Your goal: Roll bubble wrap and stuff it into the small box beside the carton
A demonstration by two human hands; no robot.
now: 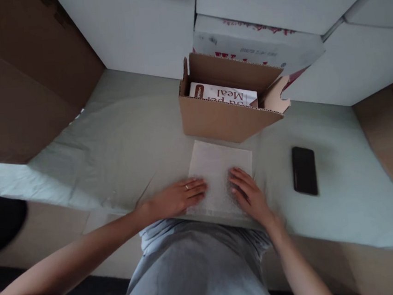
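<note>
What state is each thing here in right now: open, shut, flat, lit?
cardboard box: open, flaps up.
printed packet: lying inside the box.
white sheet: flat on the table.
phone: lying flat, screen dark.
left hand: open, palm down on the sheet.
right hand: open, fingers spread on the sheet.

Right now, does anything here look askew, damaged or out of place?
Nothing serious: the cardboard box has its right flap splayed outward and the table cover is wrinkled at left. Left hand and right hand rest on the white sheet.
</note>
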